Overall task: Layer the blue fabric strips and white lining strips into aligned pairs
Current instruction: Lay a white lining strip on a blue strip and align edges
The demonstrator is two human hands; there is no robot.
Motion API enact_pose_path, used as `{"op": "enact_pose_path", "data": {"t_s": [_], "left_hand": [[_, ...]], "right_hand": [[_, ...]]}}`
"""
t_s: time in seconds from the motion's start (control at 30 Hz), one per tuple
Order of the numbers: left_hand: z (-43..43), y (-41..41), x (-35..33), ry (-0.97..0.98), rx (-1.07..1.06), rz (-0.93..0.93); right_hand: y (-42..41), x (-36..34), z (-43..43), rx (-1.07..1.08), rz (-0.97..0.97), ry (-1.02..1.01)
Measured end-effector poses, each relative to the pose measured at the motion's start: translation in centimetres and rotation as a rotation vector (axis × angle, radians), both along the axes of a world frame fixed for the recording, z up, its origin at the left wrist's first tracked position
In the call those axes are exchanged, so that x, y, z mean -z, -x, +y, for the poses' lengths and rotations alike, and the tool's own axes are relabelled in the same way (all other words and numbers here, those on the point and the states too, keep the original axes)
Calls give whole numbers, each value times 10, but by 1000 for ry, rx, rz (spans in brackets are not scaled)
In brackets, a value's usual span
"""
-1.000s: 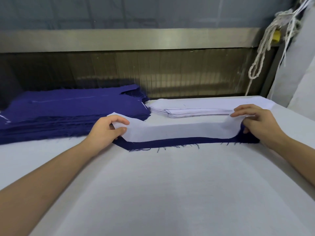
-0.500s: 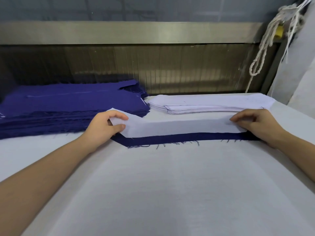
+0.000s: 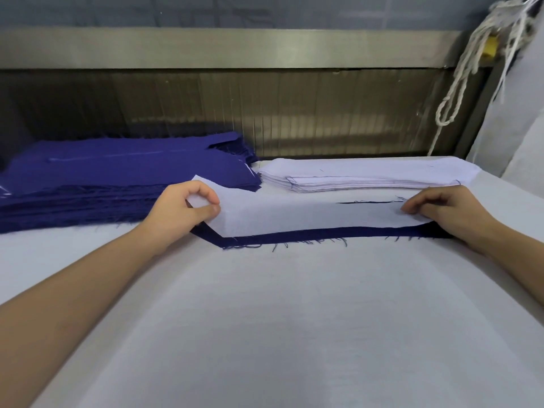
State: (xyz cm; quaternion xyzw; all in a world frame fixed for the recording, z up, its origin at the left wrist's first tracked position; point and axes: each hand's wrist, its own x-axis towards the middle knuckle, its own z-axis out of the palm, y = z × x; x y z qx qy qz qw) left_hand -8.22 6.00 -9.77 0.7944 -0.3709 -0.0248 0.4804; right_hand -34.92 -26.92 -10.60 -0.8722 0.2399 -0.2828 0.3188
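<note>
Lining strip (image 3: pixel 309 216) over blue strip (image 3: pixel 323 233), edge showing

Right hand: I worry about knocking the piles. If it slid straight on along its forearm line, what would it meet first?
Probably the white lining stack just beyond the right hand, whose grip is on the white strip; depth is unclear.

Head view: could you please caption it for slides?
Left hand and right hand hold white lining strip over blue strip.

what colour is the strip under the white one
The strip under the white lining is dark blue, frayed edge; head view.
</note>
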Motion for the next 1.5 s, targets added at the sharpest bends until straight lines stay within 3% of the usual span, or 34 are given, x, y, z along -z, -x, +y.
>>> {"op": "enact_pose_path", "data": {"t_s": [0.57,0.83,1.5], "left_hand": [[4,5,-4,-181,110,-179],[4,9,-6,-213,129,-187],[5,6,-2,-280,118,-283]], "right_hand": [[4,-10,2,-23,165,99],[3,-11,5,16,147,189],[3,-11,6,77,164,133]]}}
